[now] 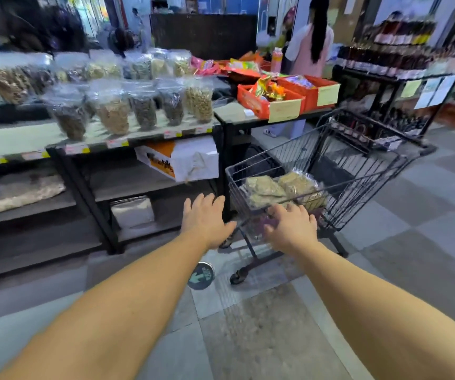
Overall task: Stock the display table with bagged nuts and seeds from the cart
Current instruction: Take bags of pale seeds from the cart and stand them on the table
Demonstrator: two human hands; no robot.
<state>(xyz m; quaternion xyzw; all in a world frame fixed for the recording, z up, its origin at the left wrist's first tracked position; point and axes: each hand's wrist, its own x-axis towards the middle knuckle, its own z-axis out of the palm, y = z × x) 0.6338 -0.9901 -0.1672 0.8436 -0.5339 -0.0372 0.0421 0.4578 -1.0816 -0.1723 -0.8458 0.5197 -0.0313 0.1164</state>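
Our left hand [205, 220] and right hand [292, 226] reach with fingers spread, holding nothing, toward the cart [357, 171]; its bags [281, 187] lie flat, long axes slanting away rightward.

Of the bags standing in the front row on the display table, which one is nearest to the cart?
The rightmost bag, holding pale round nuts; the others stand farther left.

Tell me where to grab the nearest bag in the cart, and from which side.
Judging by its pose, take the nearest bag from above, over the cart rim, gripping its near short edge. It lies flat on the basket floor, partly overlapped by the other bag, and the wire walls block the sides. Both hands are empty.
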